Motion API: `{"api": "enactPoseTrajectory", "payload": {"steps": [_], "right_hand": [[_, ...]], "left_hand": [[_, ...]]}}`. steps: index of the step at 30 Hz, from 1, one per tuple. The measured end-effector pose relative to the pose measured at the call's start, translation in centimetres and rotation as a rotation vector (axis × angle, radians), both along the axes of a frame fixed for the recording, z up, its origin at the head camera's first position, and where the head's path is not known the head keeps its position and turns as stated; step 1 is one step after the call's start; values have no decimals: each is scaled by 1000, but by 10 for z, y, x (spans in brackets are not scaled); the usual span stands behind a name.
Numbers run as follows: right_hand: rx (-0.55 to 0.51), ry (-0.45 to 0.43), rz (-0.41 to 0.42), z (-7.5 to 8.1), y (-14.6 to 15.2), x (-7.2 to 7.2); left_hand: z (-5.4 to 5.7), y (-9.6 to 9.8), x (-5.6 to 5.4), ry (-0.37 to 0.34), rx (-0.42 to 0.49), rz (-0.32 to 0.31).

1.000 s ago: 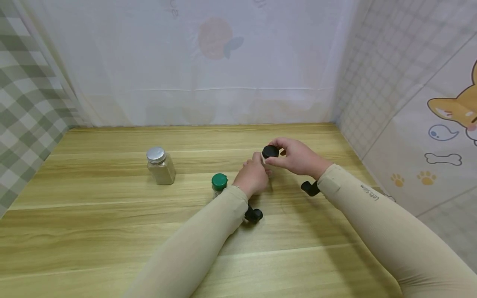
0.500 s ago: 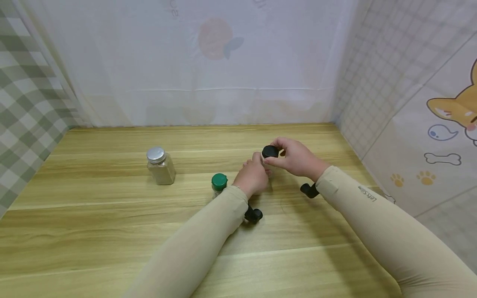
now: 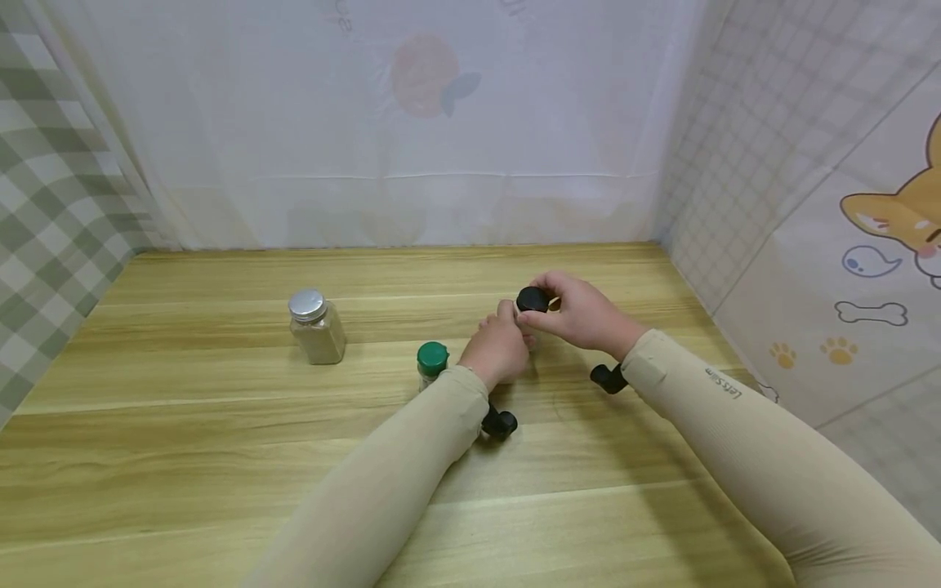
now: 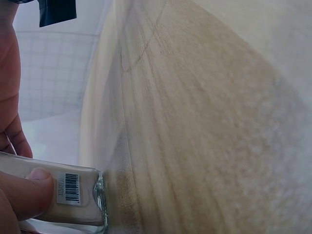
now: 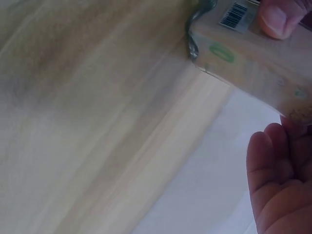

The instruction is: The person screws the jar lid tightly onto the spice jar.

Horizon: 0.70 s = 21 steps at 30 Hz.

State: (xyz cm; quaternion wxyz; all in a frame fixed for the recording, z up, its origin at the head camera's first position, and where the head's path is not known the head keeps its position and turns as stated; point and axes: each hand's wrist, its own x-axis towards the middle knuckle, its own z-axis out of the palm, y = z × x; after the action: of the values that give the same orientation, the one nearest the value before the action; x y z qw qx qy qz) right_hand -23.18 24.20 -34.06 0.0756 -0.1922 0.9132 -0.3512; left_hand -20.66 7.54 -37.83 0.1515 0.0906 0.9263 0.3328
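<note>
In the head view my left hand [image 3: 498,351] grips a glass spice jar with a black cap [image 3: 532,299] near the middle right of the table. The jar's body [image 4: 87,204] holds pale powder and carries a barcode label; my left thumb lies on it in the left wrist view. From the right, my right hand [image 3: 586,310] pinches the black cap between thumb and fingers. In the right wrist view the jar [image 5: 243,56] is seen tilted, its base apart from the table. Fingers of the right hand [image 5: 285,175] curve below its cap end, which is partly cut off.
A green-capped jar [image 3: 433,359] stands beside my left wrist, partly hidden by the sleeve. Farther left stands a square glass jar [image 3: 319,335] with a silver lid. The wooden table [image 3: 184,457] meets a white curtain [image 3: 309,122] behind and a patterned wall covering [image 3: 809,245] at right.
My right wrist and forearm have shifted slightly, with small motion at the cap. The left hand and the other jars stay where they were.
</note>
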Motion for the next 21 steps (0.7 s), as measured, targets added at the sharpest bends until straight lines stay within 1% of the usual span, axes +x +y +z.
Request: {"api": "enactPoseTrajectory", "payload": {"steps": [6, 10, 21], "right_hand": [[72, 13, 66, 6, 2, 1], [70, 11, 91, 6, 3, 1], [63, -7, 57, 6, 3, -1]], "left_hand": [[0, 1, 0, -8, -1, 5], [2, 0, 1, -27, 3, 10], [2, 0, 0, -31, 1, 5]]}}
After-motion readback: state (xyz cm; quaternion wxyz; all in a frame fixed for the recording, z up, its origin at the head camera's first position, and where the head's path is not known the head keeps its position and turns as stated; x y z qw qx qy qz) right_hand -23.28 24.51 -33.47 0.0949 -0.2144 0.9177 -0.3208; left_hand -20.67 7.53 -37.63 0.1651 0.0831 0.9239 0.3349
